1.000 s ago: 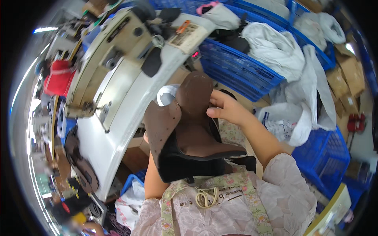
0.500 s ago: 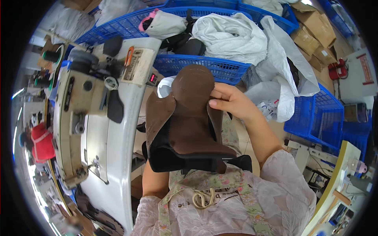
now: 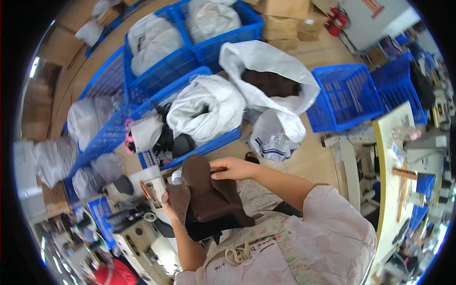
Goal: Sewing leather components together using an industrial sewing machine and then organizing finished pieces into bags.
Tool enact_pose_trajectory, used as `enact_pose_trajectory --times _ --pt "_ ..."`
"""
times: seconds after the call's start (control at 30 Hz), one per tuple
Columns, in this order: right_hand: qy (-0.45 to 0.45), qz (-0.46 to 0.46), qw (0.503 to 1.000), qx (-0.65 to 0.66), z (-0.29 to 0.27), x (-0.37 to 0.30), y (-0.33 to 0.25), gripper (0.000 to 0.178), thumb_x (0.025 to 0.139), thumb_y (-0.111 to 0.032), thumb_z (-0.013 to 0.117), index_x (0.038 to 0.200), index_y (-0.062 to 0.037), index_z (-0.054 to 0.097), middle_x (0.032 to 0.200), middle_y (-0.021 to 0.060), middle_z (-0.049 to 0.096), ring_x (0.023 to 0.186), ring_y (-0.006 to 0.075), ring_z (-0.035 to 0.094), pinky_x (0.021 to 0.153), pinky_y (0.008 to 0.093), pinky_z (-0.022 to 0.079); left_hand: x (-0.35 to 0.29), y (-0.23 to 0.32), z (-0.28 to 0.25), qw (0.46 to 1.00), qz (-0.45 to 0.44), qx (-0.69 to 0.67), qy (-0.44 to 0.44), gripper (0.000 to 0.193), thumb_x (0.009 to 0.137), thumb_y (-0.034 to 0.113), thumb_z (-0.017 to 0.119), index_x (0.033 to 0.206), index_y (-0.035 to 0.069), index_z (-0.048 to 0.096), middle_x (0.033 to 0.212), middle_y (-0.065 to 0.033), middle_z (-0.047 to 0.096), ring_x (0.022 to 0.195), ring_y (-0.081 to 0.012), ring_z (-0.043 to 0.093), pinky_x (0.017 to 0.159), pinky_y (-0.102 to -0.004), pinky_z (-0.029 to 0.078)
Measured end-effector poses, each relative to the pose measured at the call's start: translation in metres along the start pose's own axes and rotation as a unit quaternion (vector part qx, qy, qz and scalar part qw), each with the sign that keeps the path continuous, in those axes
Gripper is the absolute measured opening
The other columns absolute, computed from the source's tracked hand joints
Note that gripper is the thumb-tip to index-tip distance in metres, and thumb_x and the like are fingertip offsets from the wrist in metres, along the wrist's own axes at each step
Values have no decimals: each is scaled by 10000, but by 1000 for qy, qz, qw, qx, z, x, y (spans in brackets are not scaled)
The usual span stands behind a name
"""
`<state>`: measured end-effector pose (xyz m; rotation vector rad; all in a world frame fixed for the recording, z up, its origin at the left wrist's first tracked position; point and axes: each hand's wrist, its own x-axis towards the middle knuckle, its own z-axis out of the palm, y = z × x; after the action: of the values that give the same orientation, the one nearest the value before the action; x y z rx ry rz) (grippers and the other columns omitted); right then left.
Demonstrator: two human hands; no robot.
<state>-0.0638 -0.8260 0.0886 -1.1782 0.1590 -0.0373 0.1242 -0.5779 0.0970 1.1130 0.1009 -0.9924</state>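
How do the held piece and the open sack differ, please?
The piece is mostly brown; the sack is mostly white. The piece looks smaller than the sack. The left hand and right hand hold the piece; neither touches the sack. Both have curved edges.

The tan floor (image 3: 316, 164) carries cardboard boxes (image 3: 285, 26), a white sack (image 3: 297, 127) and blue baskets (image 3: 349, 90), one near the worktop's (image 3: 142, 175) far edge; on the worktop stands a sewing machine (image 3: 135, 241).
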Motion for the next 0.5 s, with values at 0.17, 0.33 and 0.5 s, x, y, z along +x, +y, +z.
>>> enact_pose_trajectory --times 0.17,0.33,0.5 --pt "192 -32 965 -177 -47 -39 31 414 895 -195 650 1290 -80 604 1152 148 660 1101 292 599 971 396 453 33 42 48 997 -16 16 -73 491 816 340 654 1175 15 569 1136 -115 615 1047 -284 601 948 -412 484" --pt "519 172 823 -155 -118 -140 121 412 814 -162 673 1217 -77 654 1140 130 681 1032 236 652 891 361 508 51 75 30 998 -22 33 -41 264 821 282 626 939 50 585 1019 -95 625 980 -244 576 914 -382 450" --pt "544 397 701 -233 -151 -244 168 557 736 -215 701 1248 -11 623 1248 205 632 1162 357 595 1007 407 466 69 88 35 996 -82 19 -19 234 817 254 631 929 55 582 985 -79 618 970 -231 578 906 -388 454"
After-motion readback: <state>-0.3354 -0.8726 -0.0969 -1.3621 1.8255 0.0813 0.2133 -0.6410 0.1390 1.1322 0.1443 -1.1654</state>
